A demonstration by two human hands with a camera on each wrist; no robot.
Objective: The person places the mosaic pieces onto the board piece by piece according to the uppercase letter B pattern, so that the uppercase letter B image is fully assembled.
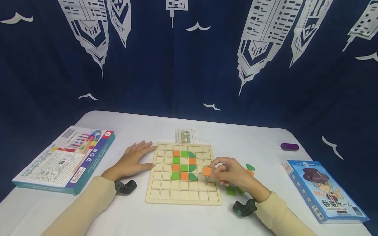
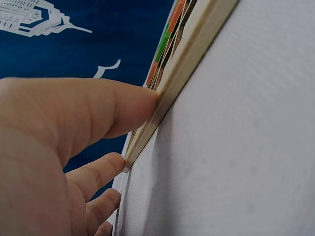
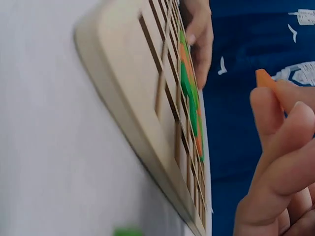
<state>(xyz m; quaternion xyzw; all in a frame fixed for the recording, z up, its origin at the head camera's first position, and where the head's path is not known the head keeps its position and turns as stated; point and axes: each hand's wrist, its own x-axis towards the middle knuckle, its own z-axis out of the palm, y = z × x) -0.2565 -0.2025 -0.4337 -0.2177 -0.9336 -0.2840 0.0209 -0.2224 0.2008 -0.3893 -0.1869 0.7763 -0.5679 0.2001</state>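
A wooden grid board (image 1: 165, 195) lies on the white table. Orange and bright green square tiles (image 1: 184, 167) fill a block of its cells, along with dark green quarter-round tiles (image 1: 193, 177) in that block's right column. One cell in the block's middle column shows bare wood. Spread at the board's left edge, my left hand (image 1: 133, 161) touches the rim with its thumb (image 2: 133, 105) and a fingertip. Over the board's right side, my right hand (image 1: 231, 172) pinches an orange square tile (image 1: 206, 171) between thumb and finger, raised above the grid.
Loose green tiles (image 1: 231, 190) and a dark green rounded tile (image 1: 250, 167) lie right of the board, partly behind my right hand. A printed pattern card (image 1: 185, 136) sits beyond the board. Boxes stand left (image 1: 63, 160) and right (image 1: 326, 191), with a purple cylinder (image 1: 289, 147) behind.
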